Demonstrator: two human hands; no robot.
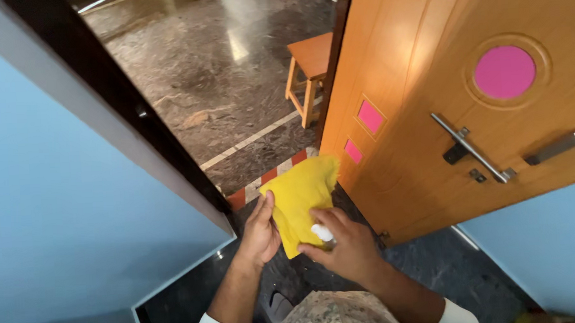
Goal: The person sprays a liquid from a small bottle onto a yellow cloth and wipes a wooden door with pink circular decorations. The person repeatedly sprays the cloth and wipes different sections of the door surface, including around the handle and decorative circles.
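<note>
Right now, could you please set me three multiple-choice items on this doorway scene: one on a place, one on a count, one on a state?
1. Where is the wooden stool?
A. beyond the doorway
B. beside the person's feet
C. against the blue wall

2. How many pink panels show on the door?
A. one
B. three
C. five

3. How does the door stand?
A. shut
B. open
C. off its hinges

Answers: 1 A, it stands on the marble floor past the threshold. 2 B, one round, two square. 3 B, the room shows through beside it.

An orange wooden door (427, 110) stood open, bearing pink panels (504, 72) and a metal handle (471, 148); a wooden stool (309, 67) sat beyond on the marble floor (200, 75); a blue wall (50, 210) rose at left.
</note>
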